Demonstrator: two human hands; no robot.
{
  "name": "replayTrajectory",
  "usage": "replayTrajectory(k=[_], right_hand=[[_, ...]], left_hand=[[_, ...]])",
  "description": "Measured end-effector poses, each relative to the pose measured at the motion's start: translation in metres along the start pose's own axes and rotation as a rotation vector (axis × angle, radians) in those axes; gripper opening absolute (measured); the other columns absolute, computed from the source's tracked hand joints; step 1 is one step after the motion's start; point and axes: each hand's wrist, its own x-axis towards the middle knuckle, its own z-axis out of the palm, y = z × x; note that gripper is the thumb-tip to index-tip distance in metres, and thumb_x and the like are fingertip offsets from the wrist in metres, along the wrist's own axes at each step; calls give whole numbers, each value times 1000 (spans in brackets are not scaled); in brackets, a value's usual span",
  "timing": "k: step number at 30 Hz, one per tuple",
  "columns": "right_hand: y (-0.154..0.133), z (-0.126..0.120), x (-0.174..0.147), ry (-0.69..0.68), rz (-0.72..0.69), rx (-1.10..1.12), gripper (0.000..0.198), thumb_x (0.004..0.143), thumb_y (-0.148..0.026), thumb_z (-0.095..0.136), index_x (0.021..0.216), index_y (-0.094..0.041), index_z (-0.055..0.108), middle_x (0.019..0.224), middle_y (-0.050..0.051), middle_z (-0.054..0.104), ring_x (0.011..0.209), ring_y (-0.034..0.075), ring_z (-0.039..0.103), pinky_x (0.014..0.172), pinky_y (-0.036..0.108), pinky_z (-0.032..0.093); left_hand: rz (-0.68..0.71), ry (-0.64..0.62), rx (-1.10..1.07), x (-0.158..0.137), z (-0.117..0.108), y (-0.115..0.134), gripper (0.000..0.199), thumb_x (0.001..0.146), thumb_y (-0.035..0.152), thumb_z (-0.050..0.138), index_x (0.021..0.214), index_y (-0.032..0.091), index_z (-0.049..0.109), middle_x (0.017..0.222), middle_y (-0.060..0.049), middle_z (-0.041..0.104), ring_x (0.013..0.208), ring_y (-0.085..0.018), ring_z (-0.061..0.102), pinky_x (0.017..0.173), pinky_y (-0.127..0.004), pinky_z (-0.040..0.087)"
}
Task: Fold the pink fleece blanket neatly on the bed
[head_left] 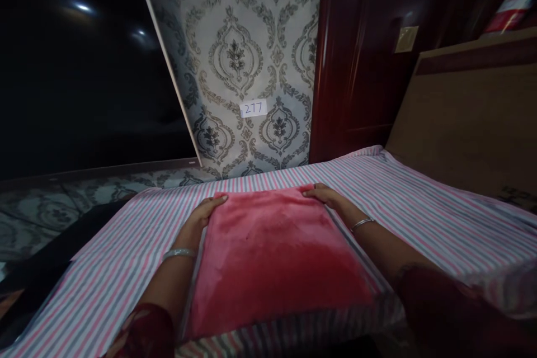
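- I'm looking down at a folded pink cloth (272,251), plush and thick, lying flat on a striped bedsheet (440,218) in the middle of my view.
- The left hand (205,213) lies on the cloth's far left corner, fingers stretched out and flat, palm down along the left edge; nothing is pinched in it that I can see.
- The right hand (329,197) sits on the far right corner, fingers extended along the top edge, also flat and spread rather than clenched.
- Both hands touch the cloth; neither one lifts it off the sheet.
- A silver bangle (180,253) rings the left wrist, and a thin bracelet (361,224) shows on the right wrist.
- Dark red patterned sleeves (142,333) come in at the bottom corners of my view.
- The sheet carries pink, grey and white stripes and covers a bed that runs away to the right.
- Behind the bed stands a brown headboard (470,123), on the right side.
- Straight ahead is a wall in grey damask wallpaper (235,56), with a small white label (253,108) reading 277 stuck on it, well above the cloth.
- A dark red wooden panel (356,67) stands just right of the wallpaper.
- On the left, a large dark glossy surface (84,67) catches two light reflections.
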Motion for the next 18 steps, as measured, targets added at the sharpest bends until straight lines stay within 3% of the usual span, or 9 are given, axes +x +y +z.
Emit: replayTrajectory(k=[3,5,8,12,15,18], right_hand=[[-19,-17,2,-36,-44,126,13,64,-26,69,73,-17,71,69,2,72,66,17,64,63,27,51],[-37,-34,8,0,-99,199,18,63,-29,69,78,-18,70,75,1,72,71,17,63,69,29,51],[-70,-59,15,178,-303,312,26,62,-31,70,85,-19,65,81,0,68,77,17,60,75,31,49],[-105,-78,15,457,-626,304,30,60,-29,68,88,-20,60,83,0,63,78,18,56,75,31,46],[-106,-76,7,507,-684,236,30,60,-27,65,89,-20,59,83,-1,62,78,18,56,74,31,44],[-88,-63,-2,467,-624,177,30,59,-26,62,88,-21,57,81,-1,62,78,19,56,73,31,44]], left_hand=[[118,22,-41,-9,-6,24,45,44,36,93,76,14,70,73,-7,74,65,-20,69,63,-30,58],[270,56,-61,-15,-11,48,53,39,39,94,80,14,70,75,-6,73,65,-19,68,61,-29,56],[608,182,-45,-23,-14,90,57,41,44,93,84,15,68,77,-2,70,68,-16,64,65,-27,54],[991,326,140,-31,-16,127,53,57,43,84,100,18,63,97,-3,68,89,-18,63,81,-30,52],[1099,319,385,-33,-20,125,53,65,39,77,112,20,60,113,-6,65,103,-22,60,92,-35,49],[1048,312,600,-33,-26,100,52,66,37,71,113,20,59,111,-6,65,104,-25,59,96,-40,47]])
